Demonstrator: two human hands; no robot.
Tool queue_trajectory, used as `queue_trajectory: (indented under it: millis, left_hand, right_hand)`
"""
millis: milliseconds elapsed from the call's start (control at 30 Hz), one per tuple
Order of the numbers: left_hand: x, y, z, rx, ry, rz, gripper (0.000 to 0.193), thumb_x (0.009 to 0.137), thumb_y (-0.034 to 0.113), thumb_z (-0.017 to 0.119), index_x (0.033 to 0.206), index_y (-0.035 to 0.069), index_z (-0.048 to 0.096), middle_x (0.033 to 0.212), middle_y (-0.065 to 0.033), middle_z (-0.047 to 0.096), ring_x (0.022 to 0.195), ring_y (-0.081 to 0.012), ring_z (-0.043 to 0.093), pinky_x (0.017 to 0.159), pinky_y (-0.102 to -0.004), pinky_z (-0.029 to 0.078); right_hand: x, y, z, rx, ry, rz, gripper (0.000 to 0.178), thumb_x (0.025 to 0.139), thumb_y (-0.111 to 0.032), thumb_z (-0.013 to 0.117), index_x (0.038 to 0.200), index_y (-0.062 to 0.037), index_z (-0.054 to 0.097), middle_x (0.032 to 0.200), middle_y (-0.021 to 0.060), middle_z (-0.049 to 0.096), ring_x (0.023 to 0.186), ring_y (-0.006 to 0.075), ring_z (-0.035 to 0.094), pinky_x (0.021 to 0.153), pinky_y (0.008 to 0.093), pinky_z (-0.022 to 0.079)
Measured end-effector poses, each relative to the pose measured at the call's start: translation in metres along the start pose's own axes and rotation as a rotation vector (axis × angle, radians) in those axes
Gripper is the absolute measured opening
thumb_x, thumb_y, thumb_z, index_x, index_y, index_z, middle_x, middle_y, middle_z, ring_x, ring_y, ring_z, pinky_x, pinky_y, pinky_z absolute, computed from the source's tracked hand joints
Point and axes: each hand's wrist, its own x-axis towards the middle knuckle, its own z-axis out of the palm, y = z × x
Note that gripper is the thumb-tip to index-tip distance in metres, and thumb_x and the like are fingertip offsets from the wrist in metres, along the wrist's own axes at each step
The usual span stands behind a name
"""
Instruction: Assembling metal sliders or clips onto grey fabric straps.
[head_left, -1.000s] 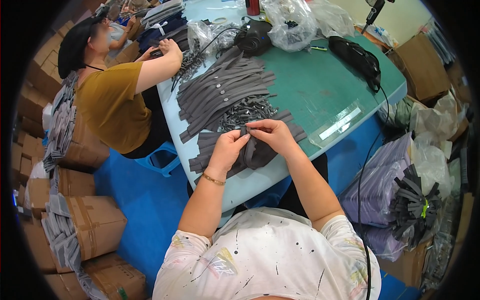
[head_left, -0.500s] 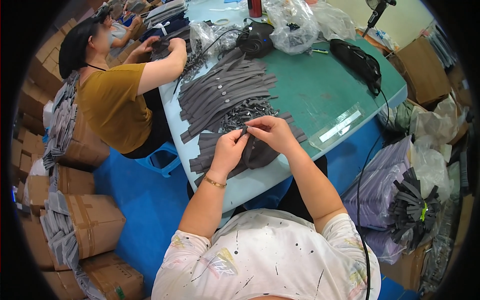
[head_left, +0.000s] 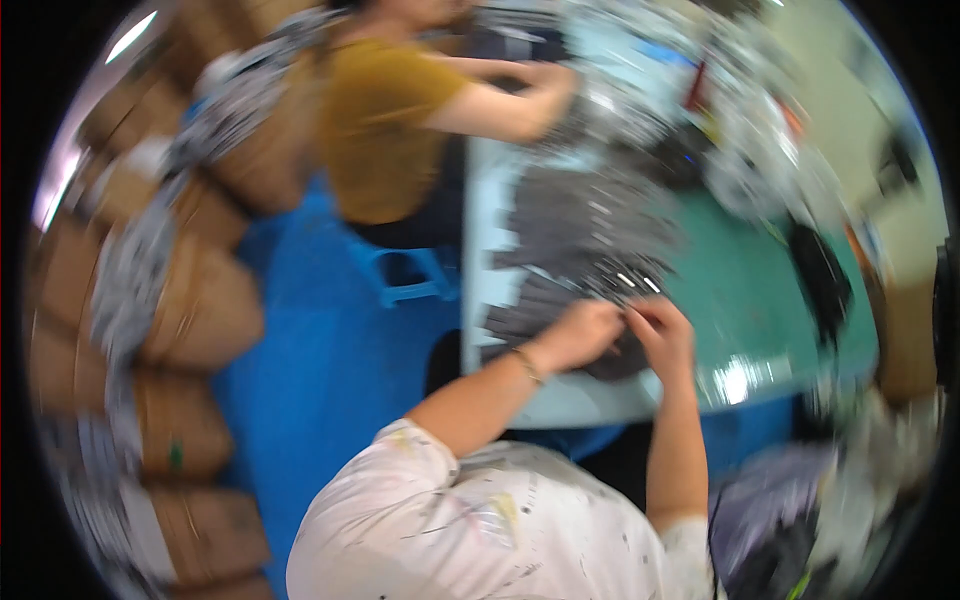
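Between the fingertips of the left hand (head_left: 585,330) and right hand (head_left: 662,335), pinched together on a small dark strip (head_left: 628,312) too blurred to make out, the grip looks slight; a tug could let it slip into the grey strip pile (head_left: 590,220) at twelve o'clock and be lost among look-alikes. At three o'clock lies a black case (head_left: 820,275) on the green table (head_left: 740,300). A co-worker's arm (head_left: 490,100) reaches in at eleven o'clock, crowding that pile. Brown boxes (head_left: 190,300) stand at nine o'clock
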Motion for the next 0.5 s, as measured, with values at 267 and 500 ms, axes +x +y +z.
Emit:
queue_trajectory:
  millis: [267, 500]
  left_hand:
    - [0.006, -0.024, 0.018, 0.162, 0.130, 0.213, 0.016, 0.084, 0.007, 0.047, 0.076, -0.005, 0.054, 0.073, -0.0147, 0.056, 0.060, -0.0224, 0.058, 0.055, -0.0357, 0.045]
    - [0.018, -0.027, 0.013, 0.234, 0.107, 0.212, 0.020, 0.085, 0.014, 0.050, 0.084, -0.004, 0.058, 0.081, -0.0199, 0.060, 0.072, -0.0327, 0.059, 0.067, -0.0381, 0.045]
  right_hand:
    - [-0.020, 0.026, -0.001, -0.058, -0.009, -0.070, 0.006, 0.080, -0.002, 0.063, 0.086, -0.0001, 0.063, 0.079, 0.0027, 0.059, 0.072, 0.0084, 0.053, 0.065, 0.0199, 0.042]
    - [-0.009, 0.040, 0.001, 0.078, 0.052, -0.023, 0.005, 0.083, 0.000, 0.059, 0.088, 0.0009, 0.062, 0.082, 0.0006, 0.058, 0.074, 0.0057, 0.050, 0.067, 0.0178, 0.040]
